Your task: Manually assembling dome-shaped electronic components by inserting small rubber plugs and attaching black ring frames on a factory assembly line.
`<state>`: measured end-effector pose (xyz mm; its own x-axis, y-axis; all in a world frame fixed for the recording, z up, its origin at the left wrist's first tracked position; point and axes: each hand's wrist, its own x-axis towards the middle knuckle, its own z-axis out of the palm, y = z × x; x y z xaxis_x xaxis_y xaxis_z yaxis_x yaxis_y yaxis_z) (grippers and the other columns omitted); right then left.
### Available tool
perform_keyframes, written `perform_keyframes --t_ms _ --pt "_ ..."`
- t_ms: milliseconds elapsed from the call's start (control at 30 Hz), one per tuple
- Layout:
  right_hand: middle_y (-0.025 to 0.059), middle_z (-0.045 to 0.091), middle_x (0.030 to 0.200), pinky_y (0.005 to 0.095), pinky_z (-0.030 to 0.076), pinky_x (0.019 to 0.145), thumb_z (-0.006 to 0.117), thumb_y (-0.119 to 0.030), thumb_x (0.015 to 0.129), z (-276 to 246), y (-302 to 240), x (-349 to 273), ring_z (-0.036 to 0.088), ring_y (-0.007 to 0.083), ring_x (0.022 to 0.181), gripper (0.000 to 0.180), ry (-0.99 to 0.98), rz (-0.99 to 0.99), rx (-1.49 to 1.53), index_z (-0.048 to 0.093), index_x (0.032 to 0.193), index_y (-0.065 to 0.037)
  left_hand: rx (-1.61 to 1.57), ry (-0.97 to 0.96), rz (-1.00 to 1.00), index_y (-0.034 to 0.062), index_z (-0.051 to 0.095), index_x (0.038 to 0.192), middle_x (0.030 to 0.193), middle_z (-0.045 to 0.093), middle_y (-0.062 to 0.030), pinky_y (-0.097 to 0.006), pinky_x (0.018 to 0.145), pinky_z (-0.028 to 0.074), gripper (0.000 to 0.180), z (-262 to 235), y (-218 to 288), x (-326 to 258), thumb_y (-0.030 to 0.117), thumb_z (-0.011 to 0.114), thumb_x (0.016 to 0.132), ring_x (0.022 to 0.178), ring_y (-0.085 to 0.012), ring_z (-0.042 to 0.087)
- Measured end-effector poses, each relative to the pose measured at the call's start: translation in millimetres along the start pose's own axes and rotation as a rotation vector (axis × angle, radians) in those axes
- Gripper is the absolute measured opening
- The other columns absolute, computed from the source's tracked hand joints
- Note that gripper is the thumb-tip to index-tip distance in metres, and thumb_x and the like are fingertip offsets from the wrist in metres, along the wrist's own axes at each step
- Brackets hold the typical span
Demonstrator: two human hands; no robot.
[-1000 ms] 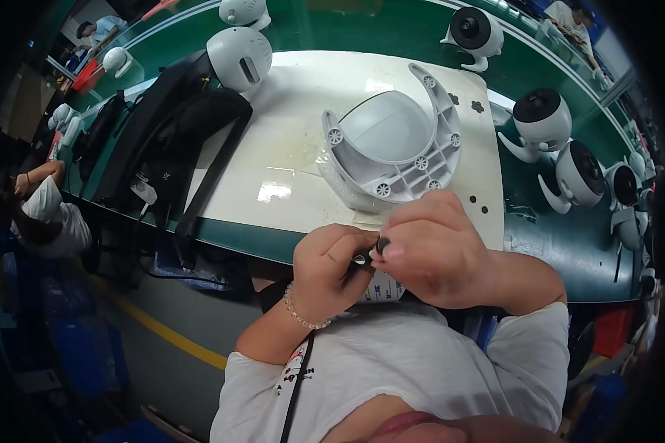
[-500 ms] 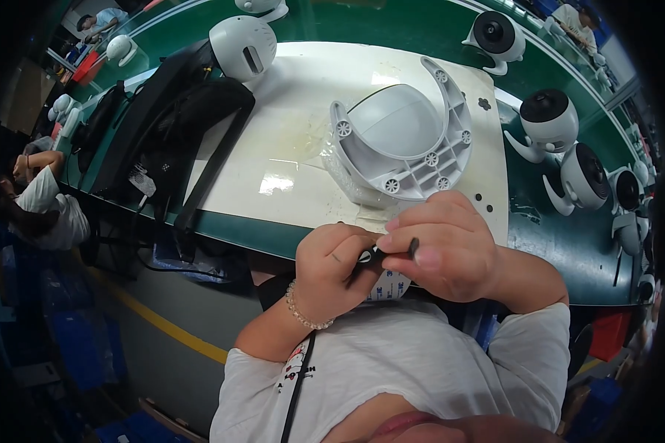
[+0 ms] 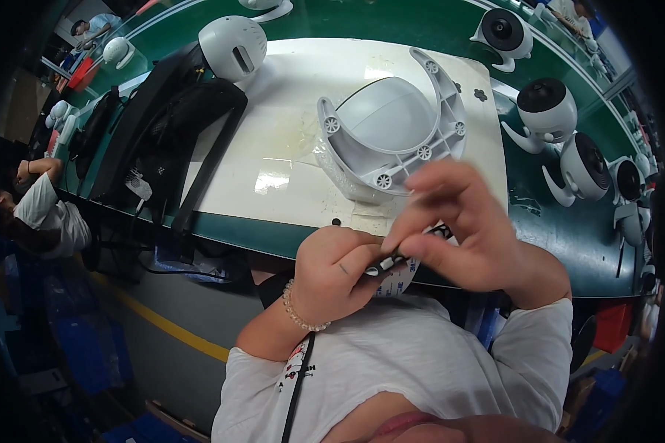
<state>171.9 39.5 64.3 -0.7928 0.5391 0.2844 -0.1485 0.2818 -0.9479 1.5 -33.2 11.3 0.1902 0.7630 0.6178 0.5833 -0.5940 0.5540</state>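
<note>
1. The small dark piece [image 3: 384, 263] is held in the left hand [image 3: 336, 267], close in front of the person's body, over the near edge of the tabletop [image 3: 332, 26]; it is pinched between thumb and forefinger, so part of it is hidden.
2. Its visible part is angled from near left toward far right, with pale patches on it; its exact shape cannot be made out.
3. The right hand [image 3: 469, 232] is blurred, its thumb and forefinger brought close to the piece, the other fingers loosely bent; whether anything is gripped cannot be told.
4. A white printed sheet [image 3: 397, 283] is partly covered by the hands.
5. On the white mat [image 3: 281, 111], one curved white base [image 3: 403, 164] is seen ribbed side up, its opening turned far and left; five spoked bosses can be counted, and its near right part is covered by the right hand.
6. On the right, four dark-faced round devices [image 3: 547, 105] can be counted clearly; others are crowded toward the dark rim.
7. Far left, one white device [image 3: 233, 48] is seen whole; another [image 3: 262, 4] is cut off above.
</note>
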Motion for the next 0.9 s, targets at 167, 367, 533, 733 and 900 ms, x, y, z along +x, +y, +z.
perform_keyframes --t_ms 167,367,533,733,900 --pt "0.0123 0.056 0.088 0.0293 0.047 0.074 0.056 0.01 0.074 -6.8 1.9 0.5 0.059 0.0184 0.081 0.049 0.107 -0.095 0.076 0.03 0.113 -0.006 -0.107 0.057 -0.097 0.0021 0.058 0.078 0.07 0.058 -0.0091 -0.029 0.051 0.044 0.021 2.3 -4.3 -1.8 0.001 0.069 0.06 0.058 -0.023 0.056" --pt "0.0133 0.054 0.093 0.0285 0.047 0.073 0.055 0.014 0.071 -6.2 5.8 1.4 0.059 0.0177 0.079 0.053 0.034 -0.156 -0.136 0.03 0.113 -0.008 -0.184 0.073 -0.253 0.0009 0.058 0.078 0.066 0.058 -0.0099 -0.029 0.05 0.043 0.02 -1.1 0.3 -1.5 0.001 0.068 0.061 0.055 -0.0232 0.055" --pt "0.0113 0.054 0.093 0.0296 0.046 0.071 0.056 0.017 0.068 3.3 15.5 3.1 0.059 0.0183 0.077 0.06 0.046 -0.301 -0.158 0.031 0.117 -0.008 -0.223 0.067 -0.256 0.0005 0.057 0.077 0.065 0.056 -0.0105 -0.029 0.05 0.042 0.019 -0.1 -2.8 -2.7 0.0 0.067 0.061 0.054 -0.0232 0.054" --pt "0.0126 0.054 0.089 0.0292 0.04 0.044 0.055 -0.012 0.074 13.6 21.6 10.4 0.056 0.0211 0.061 0.032 -0.005 -0.694 -0.564 0.045 0.103 -0.002 -0.244 0.055 -0.236 0.0011 0.056 0.077 0.065 0.054 -0.01 -0.029 0.048 0.04 0.019 -1.9 -3.6 -1.4 0.0 0.067 0.061 0.054 -0.0232 0.052" --pt "0.0168 0.052 0.088 0.0258 0.039 0.039 0.054 -0.027 0.08 6.6 12.7 -3.3 0.054 0.0178 0.059 0.035 -0.161 -0.439 -0.101 0.049 0.099 0.003 -0.257 0.106 -0.298 0.0005 0.056 0.074 0.058 0.048 -0.0093 -0.029 0.045 0.037 0.015 -2.7 -3.4 -4.5 0.003 0.067 0.066 0.048 -0.0225 0.048"
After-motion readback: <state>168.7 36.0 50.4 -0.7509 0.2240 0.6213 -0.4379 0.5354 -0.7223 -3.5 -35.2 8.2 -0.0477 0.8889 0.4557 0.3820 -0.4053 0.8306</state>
